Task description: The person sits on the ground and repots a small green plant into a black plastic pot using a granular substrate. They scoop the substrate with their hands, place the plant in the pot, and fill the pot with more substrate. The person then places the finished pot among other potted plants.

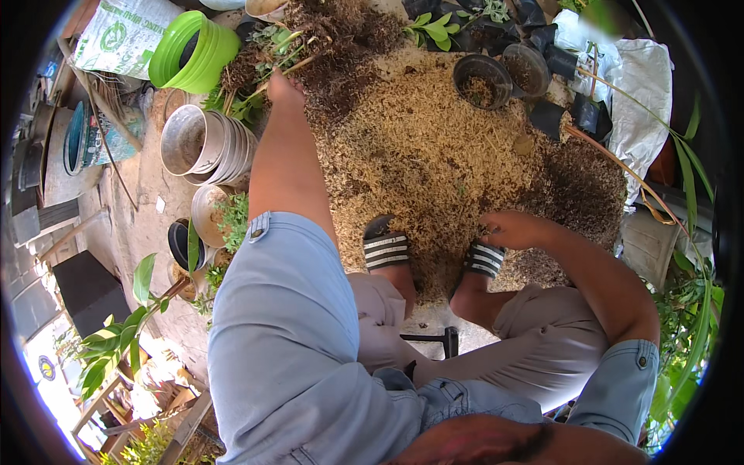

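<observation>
My left hand (285, 88) reaches far forward to the plant cuttings (279, 58) at the upper left, its fingers at their stems; whether it grips them is hard to see. Dark fibrous potting material (349, 40) lies heaped just right of it. My right hand (504, 229) is low over the rice-husk mix (430, 145), close to my right striped slide sandal (486, 258), with bent fingers; no held thing can be made out. Two dark plastic pots (482, 81) (526, 70) stand at the upper right, the nearer one with some mix inside.
Left of my arm are a lime-green pot stack (197, 52), a whitish pot stack (209, 145) and small potted plants (232, 218). Black grow bags (546, 119) and a white sack (645, 104) lie at the right. Long leaves (689, 174) hang on the right side.
</observation>
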### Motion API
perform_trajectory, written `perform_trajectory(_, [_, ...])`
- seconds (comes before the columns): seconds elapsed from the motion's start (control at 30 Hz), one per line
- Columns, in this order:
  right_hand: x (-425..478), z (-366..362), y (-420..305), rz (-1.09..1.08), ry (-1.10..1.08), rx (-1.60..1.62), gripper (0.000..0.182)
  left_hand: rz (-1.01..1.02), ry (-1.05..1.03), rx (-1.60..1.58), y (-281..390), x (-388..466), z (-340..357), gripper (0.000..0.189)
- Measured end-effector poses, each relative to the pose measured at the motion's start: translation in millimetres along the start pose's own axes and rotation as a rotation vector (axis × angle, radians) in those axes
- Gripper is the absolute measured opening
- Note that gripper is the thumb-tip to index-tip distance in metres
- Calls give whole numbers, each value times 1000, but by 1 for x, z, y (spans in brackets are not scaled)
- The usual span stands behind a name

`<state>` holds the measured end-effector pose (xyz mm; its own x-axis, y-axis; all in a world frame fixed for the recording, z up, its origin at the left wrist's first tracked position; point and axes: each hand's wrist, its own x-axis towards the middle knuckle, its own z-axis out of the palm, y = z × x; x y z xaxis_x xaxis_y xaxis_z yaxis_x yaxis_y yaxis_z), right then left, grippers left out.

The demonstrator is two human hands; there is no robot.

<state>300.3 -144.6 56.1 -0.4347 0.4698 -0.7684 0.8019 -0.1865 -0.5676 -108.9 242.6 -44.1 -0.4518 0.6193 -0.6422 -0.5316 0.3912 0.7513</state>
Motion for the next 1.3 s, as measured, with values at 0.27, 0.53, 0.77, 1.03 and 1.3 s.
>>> perform_trajectory(0.27, [8,-6,-2,75,-41,172,53,148,198,-241,18,-39,37,17])
perform_trajectory(0.53, [8,-10,-23,65,12,-176,57,122,-117,-258,22,-55,31,25])
perform_trajectory(0.77, [3,-15,-32,131,4,-180,61,237,-309,-158,42,-69,15,30])
perform_trajectory(1.03, [10,-14,-27,97,-40,-181,59,693,-547,54,42,-103,67,21])
perform_trajectory(1.3, [12,-18,-31,87,-11,-231,58,960,-687,-125,76,-166,99,18])
